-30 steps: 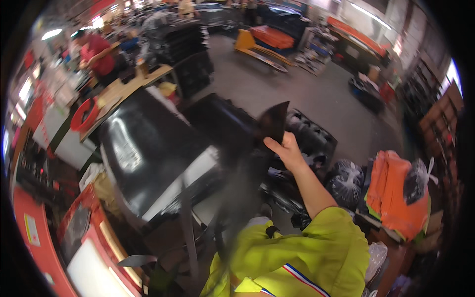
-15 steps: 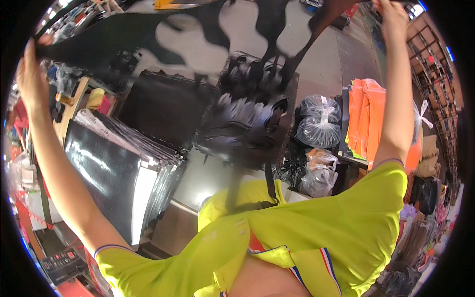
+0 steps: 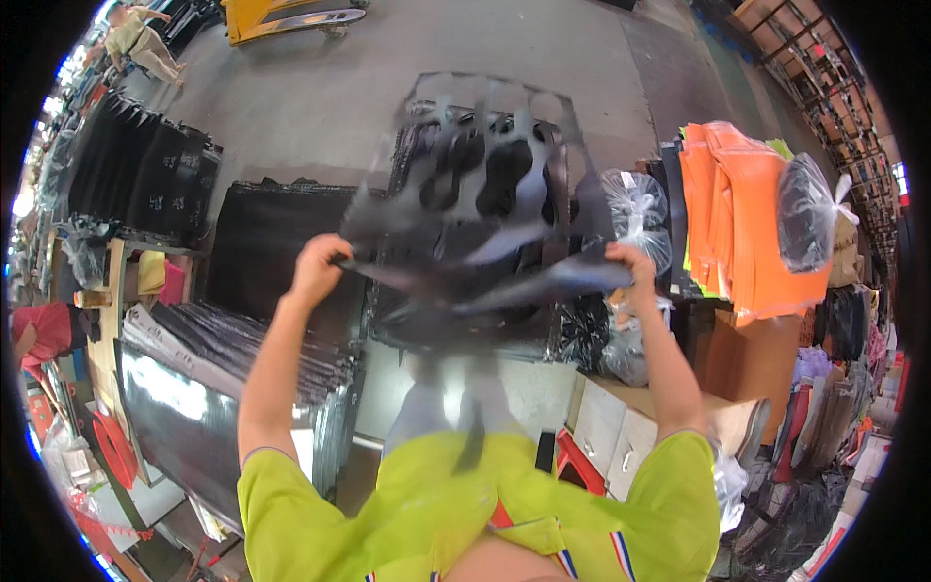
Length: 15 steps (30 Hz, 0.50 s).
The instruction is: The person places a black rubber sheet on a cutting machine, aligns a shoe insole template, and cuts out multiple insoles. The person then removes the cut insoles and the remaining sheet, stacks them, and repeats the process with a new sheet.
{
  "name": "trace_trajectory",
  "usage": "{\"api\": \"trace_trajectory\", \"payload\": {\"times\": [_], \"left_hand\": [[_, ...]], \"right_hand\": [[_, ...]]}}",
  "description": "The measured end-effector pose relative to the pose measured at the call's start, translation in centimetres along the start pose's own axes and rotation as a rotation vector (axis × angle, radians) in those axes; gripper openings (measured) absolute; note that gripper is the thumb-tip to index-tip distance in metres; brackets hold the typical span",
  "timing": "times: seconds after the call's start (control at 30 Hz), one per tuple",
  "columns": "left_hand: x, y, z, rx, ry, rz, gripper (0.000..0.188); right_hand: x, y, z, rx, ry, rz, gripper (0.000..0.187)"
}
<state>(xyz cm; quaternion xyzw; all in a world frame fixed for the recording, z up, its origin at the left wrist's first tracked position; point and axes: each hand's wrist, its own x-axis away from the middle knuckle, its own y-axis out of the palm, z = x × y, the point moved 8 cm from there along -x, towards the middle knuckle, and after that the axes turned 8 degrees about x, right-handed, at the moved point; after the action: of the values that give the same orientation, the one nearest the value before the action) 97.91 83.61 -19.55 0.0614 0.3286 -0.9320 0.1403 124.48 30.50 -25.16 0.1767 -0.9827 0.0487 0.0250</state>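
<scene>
Between my hands hangs a large, thin black sheet with rounded cut-outs (image 3: 572,275), smeared by motion. My left hand (image 3: 320,272) is closed on its left near corner. Its right near corner is pinched in my right hand (image 3: 632,272). The sheet sags in folds between the hands, and its far part spreads over a low pile of black sheets (image 3: 393,328) in front of me. That pile shows through the cut-outs; how far the two touch I cannot tell.
To the left are a flat black stack (image 3: 276,228), leaning glossy black sheets (image 3: 175,369) and a tall black pile (image 3: 145,179). Orange sheets (image 3: 732,223) and clear plastic bags (image 3: 635,209) stand at right. A yellow pallet jack (image 3: 272,21) and another person (image 3: 141,41) are farther off.
Both hands have come down and closer together from high and wide apart. The black cut-out sheet has dropped with them over the pile, both hands still gripping it.
</scene>
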Motion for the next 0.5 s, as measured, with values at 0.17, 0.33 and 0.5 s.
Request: {"api": "trace_trajectory", "payload": {"times": [0.17, 0.33, 0.5], "left_hand": [[4.9, 11.8, -14.1, -0.208, -0.442, -0.243, 0.031], [10.2, 11.8, -15.5, 0.083, -0.385, -0.124, 0.027], [13.0, 8.9, -14.8, 0.036, -0.342, -0.047, 0.033]], "right_hand": [[1.2, 1.4, 18.5, -0.053, 0.334, 0.103, 0.024], [5.8, 0.2, 15.2, 0.533, -0.077, -0.005, 0.025], [8.9, -0.3, 12.0, 0.633, -0.055, -0.059, 0.027]]}}
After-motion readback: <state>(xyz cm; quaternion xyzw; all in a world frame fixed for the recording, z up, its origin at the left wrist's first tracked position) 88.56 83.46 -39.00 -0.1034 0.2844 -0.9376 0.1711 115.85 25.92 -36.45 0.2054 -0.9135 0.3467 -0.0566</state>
